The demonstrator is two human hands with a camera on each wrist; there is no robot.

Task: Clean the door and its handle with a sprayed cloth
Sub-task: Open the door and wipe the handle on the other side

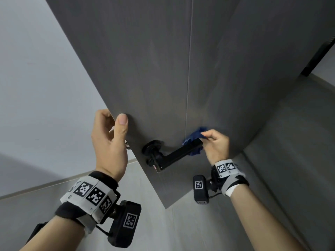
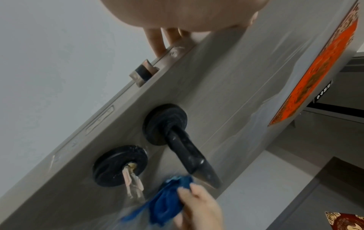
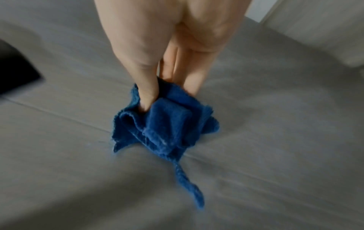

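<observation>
Grey floor tiles and a pale wall frame the head view, with the grey door (image 1: 154, 69) standing ajar and filling the upper centre. Left hand (image 1: 110, 142) holds the door's free edge at 9 o'clock of the black lever handle (image 1: 174, 154), fingers wrapped behind the edge and thumb flat on the face. Right hand (image 1: 216, 144) pinches a bunched blue cloth (image 1: 194, 136) against the door just behind the handle's free tip. Handle's long axis runs from the round rose at 8 o'clock up to its tip at 2 o'clock.

Left wrist view: 2 black roses sit on the door face, the upper carrying the lever, the lower a keyhole rose (image 2: 120, 165) with keys (image 2: 132, 183) hanging from it. Latch bolt (image 2: 144, 72) projects from the door edge. Lever surface shows pale dust marks. Cloth lies at 7 o'clock of the lever tip, near it; contact cannot be confirmed.

Right wrist view: thumb and fingers grip the cloth firmly, a loose tail trailing toward 6 o'clock. Picture is blurred.

Assessment: wiping is at the panel beside the handle. Next move likely calls for wrapping the cloth round the lever and drawing it along that axis, with the left hand steadying the door.
</observation>
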